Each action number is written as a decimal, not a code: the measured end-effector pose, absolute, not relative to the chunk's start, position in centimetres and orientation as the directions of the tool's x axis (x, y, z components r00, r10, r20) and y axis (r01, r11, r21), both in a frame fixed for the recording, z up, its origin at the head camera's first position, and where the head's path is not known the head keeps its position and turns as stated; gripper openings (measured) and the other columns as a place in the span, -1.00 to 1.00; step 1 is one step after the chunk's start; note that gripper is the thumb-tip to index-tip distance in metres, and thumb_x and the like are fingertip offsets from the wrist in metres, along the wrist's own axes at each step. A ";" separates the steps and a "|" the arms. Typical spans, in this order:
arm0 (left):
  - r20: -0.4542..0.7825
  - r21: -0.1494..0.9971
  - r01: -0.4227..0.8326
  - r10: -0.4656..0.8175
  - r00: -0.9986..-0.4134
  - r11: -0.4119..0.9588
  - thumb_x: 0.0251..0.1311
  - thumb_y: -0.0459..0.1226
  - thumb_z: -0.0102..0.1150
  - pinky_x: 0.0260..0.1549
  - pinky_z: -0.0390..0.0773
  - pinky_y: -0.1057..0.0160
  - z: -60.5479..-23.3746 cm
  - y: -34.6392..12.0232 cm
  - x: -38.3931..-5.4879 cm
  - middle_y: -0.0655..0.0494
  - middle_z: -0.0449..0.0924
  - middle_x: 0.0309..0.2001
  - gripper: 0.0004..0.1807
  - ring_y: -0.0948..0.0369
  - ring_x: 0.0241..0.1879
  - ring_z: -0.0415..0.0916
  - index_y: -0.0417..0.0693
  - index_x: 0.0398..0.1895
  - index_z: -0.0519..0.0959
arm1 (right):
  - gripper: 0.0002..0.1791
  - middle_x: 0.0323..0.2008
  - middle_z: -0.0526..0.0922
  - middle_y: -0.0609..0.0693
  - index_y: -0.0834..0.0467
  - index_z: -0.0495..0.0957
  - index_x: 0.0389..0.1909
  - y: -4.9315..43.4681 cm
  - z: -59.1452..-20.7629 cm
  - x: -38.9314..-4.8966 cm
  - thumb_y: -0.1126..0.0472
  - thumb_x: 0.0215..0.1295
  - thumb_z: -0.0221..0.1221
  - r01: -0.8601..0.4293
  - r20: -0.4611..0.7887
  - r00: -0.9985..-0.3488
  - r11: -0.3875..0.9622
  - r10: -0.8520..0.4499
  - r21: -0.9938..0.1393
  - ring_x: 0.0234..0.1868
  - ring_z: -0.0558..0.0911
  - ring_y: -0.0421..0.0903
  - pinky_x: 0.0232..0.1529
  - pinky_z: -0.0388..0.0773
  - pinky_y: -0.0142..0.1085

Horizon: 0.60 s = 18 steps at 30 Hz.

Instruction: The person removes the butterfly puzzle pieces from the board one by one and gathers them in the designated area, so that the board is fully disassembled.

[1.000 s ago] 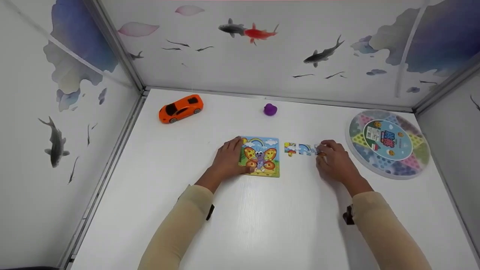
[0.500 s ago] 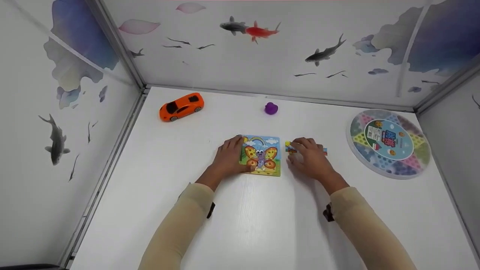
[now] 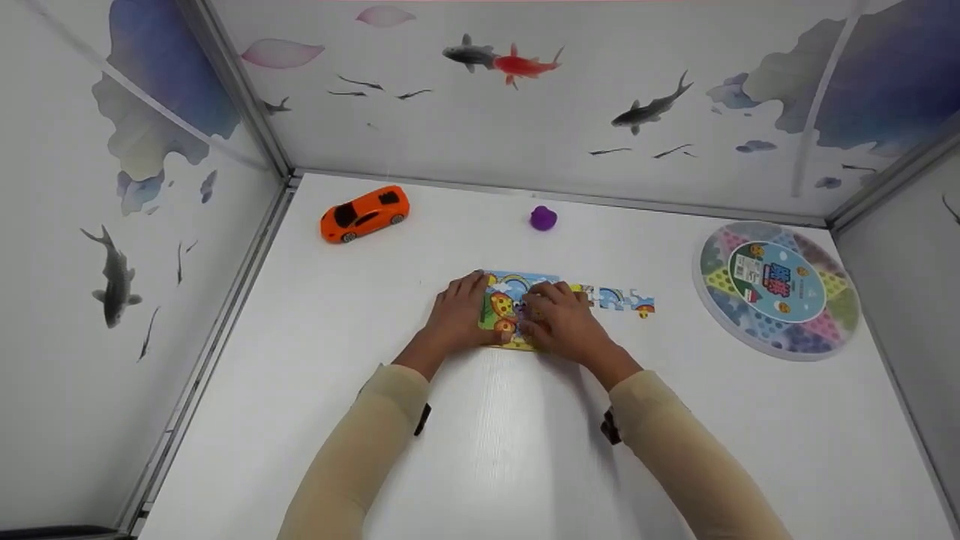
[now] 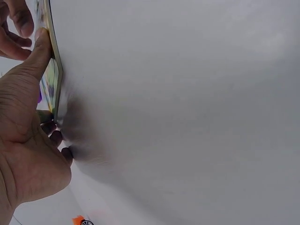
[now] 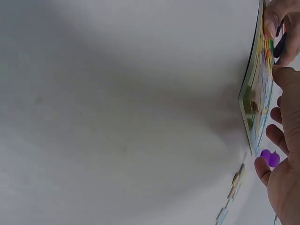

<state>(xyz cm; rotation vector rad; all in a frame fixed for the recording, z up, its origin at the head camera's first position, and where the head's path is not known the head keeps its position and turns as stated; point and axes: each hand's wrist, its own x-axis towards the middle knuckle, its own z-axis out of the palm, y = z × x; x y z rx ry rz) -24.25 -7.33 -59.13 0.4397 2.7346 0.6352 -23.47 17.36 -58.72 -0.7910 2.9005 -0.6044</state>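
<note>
A square butterfly jigsaw puzzle [image 3: 501, 306] lies flat at the middle of the table. My left hand [image 3: 452, 315] grips its left side, the thumb on the lower part and the fingers at the upper left; in the left wrist view the thumb presses on the puzzle's edge [image 4: 58, 70]. Over the right half of the puzzle is my right hand [image 3: 564, 322], fingers bent, hiding much of the butterfly. No piece shows between its thumb and fingers in the right wrist view. Several puzzle pieces [image 3: 611, 298] lie in a row just right of the puzzle.
An orange toy car [image 3: 365, 214] stands at the back left. Near the back middle sits a small purple toy [image 3: 543, 218]. A round, clear-rimmed game box [image 3: 778, 291] lies at the right. Panels painted with fish enclose the table's back and sides.
My right hand has let go of the rightmost piece in the row and moved left, over the puzzle. The left hand has stayed on the puzzle's left side.
</note>
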 end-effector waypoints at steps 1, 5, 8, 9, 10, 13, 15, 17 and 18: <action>-0.216 0.464 0.226 0.357 -0.909 0.856 0.29 0.34 0.44 0.71 0.12 -0.22 -59.2 -7.3 -24.3 -0.04 -0.03 0.82 0.31 -0.10 0.77 -0.02 -0.08 0.84 -0.03 | -0.44 0.44 0.59 0.07 0.08 0.62 0.47 17.0 -58.8 -23.4 -0.09 0.61 0.30 -0.477 0.028 -0.861 0.788 -0.508 -0.389 0.45 0.51 0.18 0.44 0.41 0.41; -0.209 0.458 0.235 0.360 -0.909 0.857 0.28 0.36 0.43 0.70 0.14 -0.23 -59.2 -7.4 -24.3 -0.04 -0.03 0.81 0.32 -0.10 0.76 0.00 -0.09 0.84 -0.03 | -0.46 0.43 0.59 0.04 0.07 0.62 0.46 15.6 -59.2 -23.3 -0.10 0.63 0.28 -0.496 0.030 -0.851 0.785 -0.524 -0.372 0.43 0.51 0.17 0.40 0.43 0.41; -0.200 0.457 0.244 0.366 -0.909 0.856 0.29 0.36 0.43 0.69 0.16 -0.24 -59.3 -7.4 -24.3 -0.04 -0.02 0.81 0.31 -0.11 0.76 0.01 -0.09 0.84 -0.03 | -0.48 0.43 0.58 0.03 0.03 0.61 0.48 14.8 -59.3 -23.2 -0.07 0.65 0.26 -0.496 0.030 -0.852 0.787 -0.523 -0.366 0.43 0.51 0.16 0.36 0.42 0.40; -0.198 0.457 0.245 0.367 -0.909 0.855 0.29 0.36 0.42 0.69 0.16 -0.23 -59.3 -7.4 -24.3 -0.04 -0.02 0.81 0.31 -0.12 0.76 0.01 -0.09 0.84 -0.03 | -0.48 0.43 0.58 0.02 0.02 0.60 0.49 14.5 -59.4 -23.2 -0.06 0.66 0.26 -0.496 0.030 -0.852 0.789 -0.522 -0.361 0.43 0.51 0.15 0.36 0.42 0.40; -0.197 0.458 0.246 0.367 -0.909 0.854 0.29 0.36 0.42 0.69 0.16 -0.23 -59.3 -7.4 -24.2 -0.04 -0.02 0.81 0.31 -0.12 0.75 0.01 -0.09 0.84 -0.02 | -0.49 0.43 0.58 0.02 0.01 0.60 0.50 14.3 -59.4 -23.2 -0.05 0.66 0.25 -0.496 0.029 -0.853 0.791 -0.521 -0.357 0.43 0.51 0.15 0.35 0.42 0.39; -0.198 0.463 0.242 0.365 -0.910 0.853 0.29 0.36 0.43 0.69 0.15 -0.23 -59.4 -7.5 -24.2 -0.03 -0.03 0.81 0.31 -0.11 0.76 0.00 -0.09 0.84 -0.03 | -0.51 0.42 0.57 0.02 0.00 0.59 0.50 13.7 -59.4 -23.2 -0.02 0.67 0.25 -0.496 0.031 -0.855 0.799 -0.518 -0.339 0.42 0.50 0.15 0.33 0.43 0.38; -0.198 0.467 0.238 0.363 -0.911 0.852 0.29 0.35 0.43 0.70 0.14 -0.23 -59.3 -7.5 -24.2 -0.03 -0.03 0.81 0.31 -0.11 0.76 -0.01 -0.09 0.84 -0.02 | -0.50 0.42 0.57 0.02 -0.01 0.58 0.52 13.3 -59.4 -23.2 -0.01 0.67 0.25 -0.499 0.034 -0.856 0.805 -0.516 -0.321 0.42 0.49 0.15 0.32 0.43 0.37; -0.197 0.472 0.237 0.364 -0.910 0.849 0.29 0.35 0.43 0.70 0.13 -0.23 -59.3 -7.5 -24.1 -0.02 -0.03 0.81 0.31 -0.11 0.77 -0.02 -0.09 0.84 -0.02 | -0.50 0.42 0.56 0.03 -0.03 0.58 0.52 13.0 -59.5 -23.3 0.01 0.67 0.25 -0.505 0.039 -0.855 0.811 -0.518 -0.297 0.42 0.49 0.16 0.29 0.44 0.38; -0.197 0.474 0.237 0.364 -0.910 0.848 0.29 0.35 0.44 0.70 0.12 -0.24 -59.2 -7.5 -24.1 -0.02 -0.03 0.82 0.31 -0.11 0.77 -0.02 -0.08 0.84 -0.02 | -0.51 0.42 0.56 0.03 -0.04 0.57 0.51 12.9 -59.5 -23.3 0.01 0.67 0.25 -0.507 0.037 -0.854 0.813 -0.520 -0.286 0.42 0.48 0.16 0.28 0.44 0.38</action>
